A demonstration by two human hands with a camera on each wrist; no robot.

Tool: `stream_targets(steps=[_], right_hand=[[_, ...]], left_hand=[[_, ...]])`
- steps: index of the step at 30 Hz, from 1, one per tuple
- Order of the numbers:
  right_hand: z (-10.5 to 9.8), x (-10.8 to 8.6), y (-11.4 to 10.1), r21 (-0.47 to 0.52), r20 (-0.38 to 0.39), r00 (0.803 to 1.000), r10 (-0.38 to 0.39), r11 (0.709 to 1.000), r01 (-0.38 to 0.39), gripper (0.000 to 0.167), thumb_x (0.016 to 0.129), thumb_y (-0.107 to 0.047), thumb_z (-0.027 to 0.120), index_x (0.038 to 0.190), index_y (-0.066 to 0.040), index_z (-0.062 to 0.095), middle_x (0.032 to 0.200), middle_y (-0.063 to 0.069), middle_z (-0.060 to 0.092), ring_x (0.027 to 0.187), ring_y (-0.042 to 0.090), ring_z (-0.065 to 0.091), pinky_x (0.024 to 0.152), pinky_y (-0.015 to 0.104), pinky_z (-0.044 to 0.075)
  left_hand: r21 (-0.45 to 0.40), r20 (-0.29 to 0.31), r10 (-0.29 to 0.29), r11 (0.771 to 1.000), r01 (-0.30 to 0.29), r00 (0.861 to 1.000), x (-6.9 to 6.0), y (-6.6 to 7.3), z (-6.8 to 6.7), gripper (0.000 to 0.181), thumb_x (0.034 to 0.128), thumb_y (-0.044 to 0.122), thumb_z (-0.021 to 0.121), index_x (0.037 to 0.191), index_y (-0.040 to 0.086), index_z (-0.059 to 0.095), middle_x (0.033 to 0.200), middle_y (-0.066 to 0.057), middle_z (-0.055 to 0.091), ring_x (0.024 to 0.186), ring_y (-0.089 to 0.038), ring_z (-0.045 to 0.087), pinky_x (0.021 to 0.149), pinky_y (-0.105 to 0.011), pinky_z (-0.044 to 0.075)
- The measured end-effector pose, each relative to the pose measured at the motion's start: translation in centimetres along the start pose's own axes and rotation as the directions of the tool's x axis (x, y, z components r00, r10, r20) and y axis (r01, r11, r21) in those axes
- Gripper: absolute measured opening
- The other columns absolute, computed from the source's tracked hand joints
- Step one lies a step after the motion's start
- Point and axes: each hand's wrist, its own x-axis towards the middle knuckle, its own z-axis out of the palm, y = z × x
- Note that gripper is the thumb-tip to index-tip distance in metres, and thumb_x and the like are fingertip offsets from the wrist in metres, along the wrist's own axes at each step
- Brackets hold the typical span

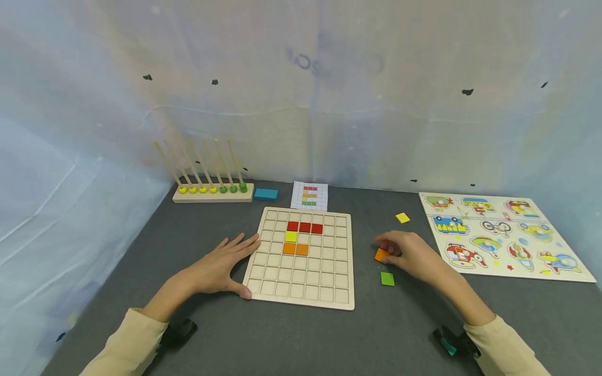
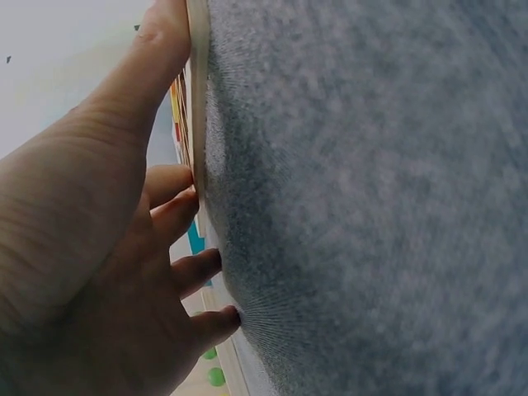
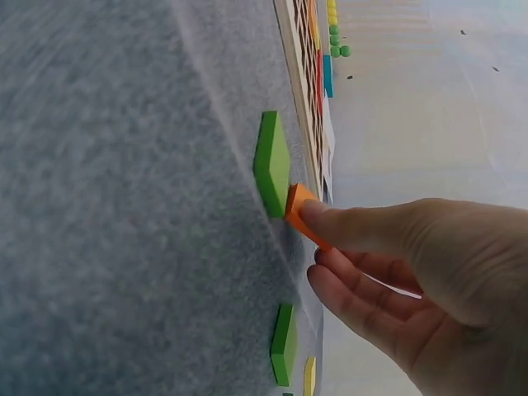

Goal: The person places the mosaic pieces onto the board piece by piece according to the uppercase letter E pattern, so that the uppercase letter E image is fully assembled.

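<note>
Pinching a flat orange tile (image 1: 381, 255) to the right of the wooden grid board (image 1: 319, 282), the right hand (image 1: 410, 253) has its fingers bent. The left hand (image 1: 220, 267), with fingers spread, touches the board's left edge. The dark grey surface (image 1: 301, 344) looks cloth-like.

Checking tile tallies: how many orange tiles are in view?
3: first tile and second tile side by side on the board, third tile pinched by the right hand, which may hide more.
</note>
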Motion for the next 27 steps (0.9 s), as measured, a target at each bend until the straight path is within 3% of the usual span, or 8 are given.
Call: stream_targets(steps=[8,27], right_hand=[[0.0,0.8,-0.6,0.008,0.019,0.999,0.025,1.0,-0.025,0.033,0.085,0.0,0.074,0.118,-0.002,0.068,0.089,-0.005,0.067,0.079,0.007,0.062,0.07,0.029,0.054],[1.0,4.9,-4.0,0.096,0.052,0.997,-0.05,0.994,0.045,0.026,0.087,-0.004,0.073,0.114,-0.003,0.07,0.083,-0.005,0.067,0.075,0.007,0.061,0.07,0.029,0.054]], left_hand=[[0.003,0.005,-0.01,1.0,0.01,1.0,0.0,0.1,0.0,0.121,0.0655,0.071,0.072,0.157,0.01,0.022,0.163,-0.01,0.016,0.148,-0.041,0.01,0.114,-0.065,0.007],[0.006,0.004,-0.008,1.0,0.008,1.0,0.1,-0.1,0.1,0.121,0.0656,0.071,0.072,0.157,0.01,0.021,0.163,-0.008,0.015,0.148,-0.04,0.009,0.115,-0.064,0.007]])
